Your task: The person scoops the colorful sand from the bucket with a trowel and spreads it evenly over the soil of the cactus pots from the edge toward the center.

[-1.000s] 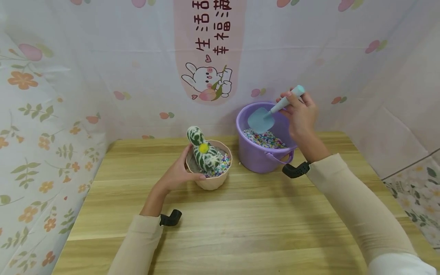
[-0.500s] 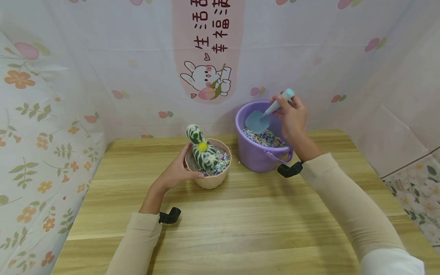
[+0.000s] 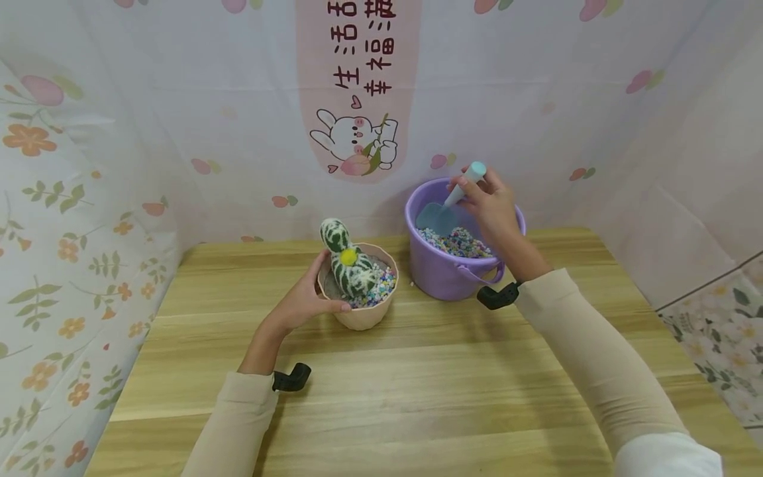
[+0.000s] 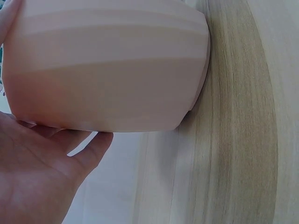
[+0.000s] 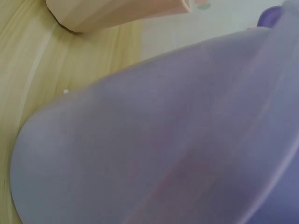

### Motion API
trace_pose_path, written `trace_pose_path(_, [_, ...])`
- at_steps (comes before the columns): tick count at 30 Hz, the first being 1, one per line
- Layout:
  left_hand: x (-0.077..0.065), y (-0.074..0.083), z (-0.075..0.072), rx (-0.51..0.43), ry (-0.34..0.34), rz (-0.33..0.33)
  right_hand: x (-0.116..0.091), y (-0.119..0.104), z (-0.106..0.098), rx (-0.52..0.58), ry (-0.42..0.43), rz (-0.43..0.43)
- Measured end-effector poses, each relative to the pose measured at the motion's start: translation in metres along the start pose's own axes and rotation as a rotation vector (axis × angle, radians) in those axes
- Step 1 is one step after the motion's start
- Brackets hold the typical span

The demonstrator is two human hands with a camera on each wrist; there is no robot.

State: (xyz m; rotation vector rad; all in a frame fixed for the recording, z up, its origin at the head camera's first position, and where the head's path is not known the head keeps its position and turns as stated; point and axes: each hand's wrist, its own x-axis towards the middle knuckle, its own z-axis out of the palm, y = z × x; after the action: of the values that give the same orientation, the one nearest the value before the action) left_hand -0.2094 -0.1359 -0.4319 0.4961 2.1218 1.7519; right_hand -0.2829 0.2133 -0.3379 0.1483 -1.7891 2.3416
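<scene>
My left hand [image 3: 304, 303] holds a pale pink flowerpot [image 3: 363, 320] by its left side, thumb at the near rim. In the left wrist view, fingers [image 4: 96, 148] lie along the pot's faceted wall. A green-and-white striped cactus [image 3: 356, 277] with a yellow flower stands tilted left in the pot, colourful pebbles [image 3: 386, 286] beside it over grey filling. My right hand [image 3: 493, 207] grips the handle of a light blue toy shovel [image 3: 434, 218]. Its blade points down inside the purple bucket [image 3: 438, 277], right at the colourful pebbles [image 3: 463, 245] there. The bucket's wall fills most of the right wrist view.
Both containers stand near the back of the wooden table [image 3: 381, 397], the bucket to the right of the pot. A patterned cloth [image 3: 250, 132] hangs right behind them. The bucket's handle [image 3: 479, 275] hangs down in front. One white pebble [image 5: 66, 91] lies on the tabletop.
My right hand has moved left and a little down, lowering the shovel blade deeper into the bucket, its handle now more upright. My left hand keeps its hold on the pot.
</scene>
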Motion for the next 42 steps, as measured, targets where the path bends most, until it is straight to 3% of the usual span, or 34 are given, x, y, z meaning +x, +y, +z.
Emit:
trace_pose_path(4, [-0.001, -0.001, 0.000, 0.032, 0.007, -0.003, 0.000, 0.002, 0.000, -0.061, -0.053, -0.012])
trace_pose_path(12, [-0.001, -0.004, 0.000, 0.029, 0.006, 0.008, -0.002, 0.005, -0.002, -0.295, -0.133, -0.046])
trace_pose_path(22, [0.000, -0.006, 0.000, 0.041, 0.018, 0.010, -0.003, 0.001, -0.002, -0.237, -0.019, -0.007])
trace_pose_path(28, [0.000, -0.007, 0.000, 0.030, 0.016, 0.017, -0.001, -0.002, -0.003, -0.214, 0.125, 0.044])
trace_pose_path(34, [0.001, -0.005, 0.000, 0.040, 0.015, 0.013, -0.001, -0.007, -0.008, -0.275, 0.259, 0.104])
trace_pose_path(42, [0.001, -0.005, 0.000, 0.032, 0.016, 0.008, 0.000, -0.006, -0.013, -0.200, 0.311, 0.165])
